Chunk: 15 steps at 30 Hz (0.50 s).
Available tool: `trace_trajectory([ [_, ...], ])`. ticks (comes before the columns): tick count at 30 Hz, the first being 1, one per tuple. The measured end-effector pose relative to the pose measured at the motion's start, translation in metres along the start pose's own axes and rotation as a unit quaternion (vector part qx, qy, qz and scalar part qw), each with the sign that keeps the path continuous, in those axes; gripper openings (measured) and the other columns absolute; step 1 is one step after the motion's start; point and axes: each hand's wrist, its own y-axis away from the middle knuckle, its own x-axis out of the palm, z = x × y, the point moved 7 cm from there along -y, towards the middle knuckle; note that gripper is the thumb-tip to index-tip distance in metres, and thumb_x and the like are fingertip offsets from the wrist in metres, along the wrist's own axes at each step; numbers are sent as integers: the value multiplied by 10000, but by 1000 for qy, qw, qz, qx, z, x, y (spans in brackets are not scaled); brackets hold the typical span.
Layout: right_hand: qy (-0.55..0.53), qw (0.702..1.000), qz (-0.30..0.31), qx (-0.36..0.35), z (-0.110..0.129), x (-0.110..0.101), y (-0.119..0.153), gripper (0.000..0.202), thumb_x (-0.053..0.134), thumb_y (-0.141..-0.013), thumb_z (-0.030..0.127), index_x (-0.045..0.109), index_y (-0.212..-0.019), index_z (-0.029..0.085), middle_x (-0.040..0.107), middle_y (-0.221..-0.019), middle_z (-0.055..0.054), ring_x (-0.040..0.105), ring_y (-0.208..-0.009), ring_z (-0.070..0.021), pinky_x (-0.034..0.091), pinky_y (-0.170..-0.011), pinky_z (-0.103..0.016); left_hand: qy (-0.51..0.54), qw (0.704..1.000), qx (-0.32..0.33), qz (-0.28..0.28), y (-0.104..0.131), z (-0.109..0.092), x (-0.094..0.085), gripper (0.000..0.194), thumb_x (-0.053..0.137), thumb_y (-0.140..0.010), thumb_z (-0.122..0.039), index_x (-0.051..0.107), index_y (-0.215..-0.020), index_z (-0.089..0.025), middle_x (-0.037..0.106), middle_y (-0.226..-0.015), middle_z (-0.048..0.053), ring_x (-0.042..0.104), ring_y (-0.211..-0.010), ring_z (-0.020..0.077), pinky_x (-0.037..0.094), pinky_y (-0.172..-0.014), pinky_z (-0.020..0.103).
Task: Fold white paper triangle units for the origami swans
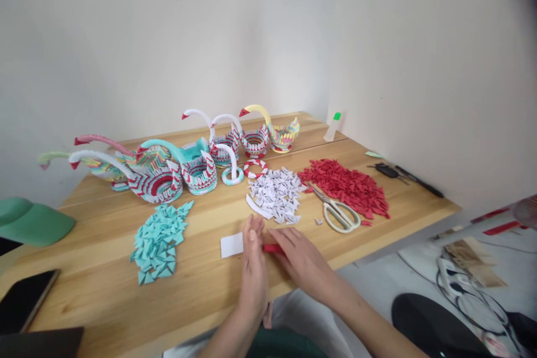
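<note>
A small red paper piece point(272, 248) lies between my hands near the table's front edge. My right hand point(305, 262) closes over it from the right, its fingers bent and covering most of the piece. My left hand point(254, 271) stands on edge, fingers stretched out together, its palm side against the red piece's left end. Just left of that hand is a white paper sheet point(232, 245), partly hidden behind it. Beyond my hands lie a heap of white folded paper triangles point(279, 193), a curved white strip of joined triangles point(258, 207) and scissors point(340, 216).
Red triangles point(346, 185) are heaped at right, turquoise ones point(161, 243) at left. Several paper swans point(157, 182) stand behind, with a red-and-white ring point(255, 168). A phone point(27, 299) and green object point(36, 222) are far left; a glue bottle point(333, 127) stands at the back.
</note>
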Motion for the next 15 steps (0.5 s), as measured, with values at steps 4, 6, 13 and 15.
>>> trace_trajectory([
  [4,-27,999,-10,15,2,1,1,492,474,-832,90,394,-1306,194,541,-1175,-99,480,-1060,-241,398,-903,-411,-9,1000,5,15,2,3,9,529,278,-928,-510,276,-1389,-250,343,-1450,75,281,-1346,164,243,-1113,335],
  [6,-41,999,-14,21,3,-2,0,475,478,-826,98,416,-1286,200,547,-1158,-96,480,-1048,-243,393,-900,-417,-16,999,7,29,2,4,10,533,266,-933,-506,254,-1398,-245,325,-1460,79,272,-1349,160,238,-1115,331],
  [13,-132,989,-50,43,-11,-11,2,504,483,-797,92,404,-1281,209,557,-1116,-88,515,-1016,-225,422,-881,-394,-15,1000,-5,18,0,3,3,585,318,-912,-521,227,-1406,-221,357,-1436,119,325,-1326,185,226,-1116,379],
  [15,-151,986,-56,50,-18,-10,4,541,476,-796,82,372,-1310,218,547,-1150,-84,516,-1036,-213,420,-903,-389,-3,1000,-10,17,0,3,3,589,318,-910,-524,225,-1405,-217,365,-1430,125,334,-1321,187,211,-1120,387],
])
